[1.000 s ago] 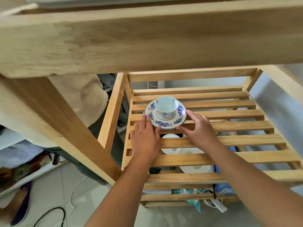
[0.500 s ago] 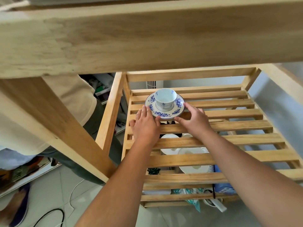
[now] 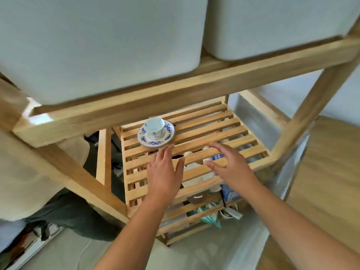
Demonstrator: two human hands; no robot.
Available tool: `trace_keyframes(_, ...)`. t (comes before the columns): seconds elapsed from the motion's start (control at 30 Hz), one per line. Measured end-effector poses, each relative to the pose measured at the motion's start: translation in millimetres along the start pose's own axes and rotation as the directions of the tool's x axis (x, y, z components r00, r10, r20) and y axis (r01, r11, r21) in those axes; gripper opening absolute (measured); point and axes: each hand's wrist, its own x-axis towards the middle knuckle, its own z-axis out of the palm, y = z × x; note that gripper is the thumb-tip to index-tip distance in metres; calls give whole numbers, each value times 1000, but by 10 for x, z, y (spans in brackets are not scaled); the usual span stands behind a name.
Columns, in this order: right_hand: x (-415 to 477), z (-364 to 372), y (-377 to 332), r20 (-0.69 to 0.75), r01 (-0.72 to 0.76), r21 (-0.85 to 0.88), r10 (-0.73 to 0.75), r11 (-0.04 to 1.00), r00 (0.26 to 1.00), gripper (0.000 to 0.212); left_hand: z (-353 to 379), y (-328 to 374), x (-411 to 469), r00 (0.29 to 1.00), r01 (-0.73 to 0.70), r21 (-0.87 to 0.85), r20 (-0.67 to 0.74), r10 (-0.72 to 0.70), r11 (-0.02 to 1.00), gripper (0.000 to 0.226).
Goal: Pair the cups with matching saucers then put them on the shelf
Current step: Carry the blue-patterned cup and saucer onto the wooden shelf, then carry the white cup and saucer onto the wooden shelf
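I note the cup [image 3: 154, 127]: glossy white porcelain, round, faint blue motif, standing upright with mouth up on its saucer [image 3: 155, 135]. The saucer is a flat disc with a blue floral rim, resting on the slatted shelf [image 3: 204, 131] at centre frame, toward the shelf's left rear corner. Slats are pale, smooth, squared wood, running left to right with gaps between. My left hand [image 3: 164, 171] lies flat with fingers spread, fingertips just short of the saucer's near rim. My right hand [image 3: 227, 164] hovers empty, fingers loosely spread, motion-blurred. Below the slats I see only fragments of white dishes and packets [image 3: 210, 217]. Two smooth grey bins [image 3: 101, 45] fill the upper frame, cut off.
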Motion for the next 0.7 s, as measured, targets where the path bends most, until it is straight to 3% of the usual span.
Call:
trace_keyframes(0.17, -793, -761, 123, -239, -143, -52, 127, 988, 963, 51, 77, 684, -320, 942, -296, -117, 127, 310, 948, 43)
trace_keyframes(0.33, -1644, -1468, 205, -468, -299, -113, 215, 947, 857, 48, 330, 1548, -674, 801, -496, -259, 233, 552, 829, 44)
trace_keyframes(0.4, -1997, -1734, 251, -569, -367, -95, 252, 925, 783, 46, 414, 1903, -860, 726, -561, -309, 262, 636, 768, 44)
trace_keyframes(0.53, -2684, -2144, 388, -709, -457, 28, 340, 889, 618, 41, 595, 2476, -1263, 595, -623, -385, 332, 731, 682, 45)
trace_keyframes(0.7, -3418, -2496, 666, -765, -519, 159, 437, 840, 473, 35, 926, 2932, -1749, 516, -578, -450, 444, 732, 681, 43)
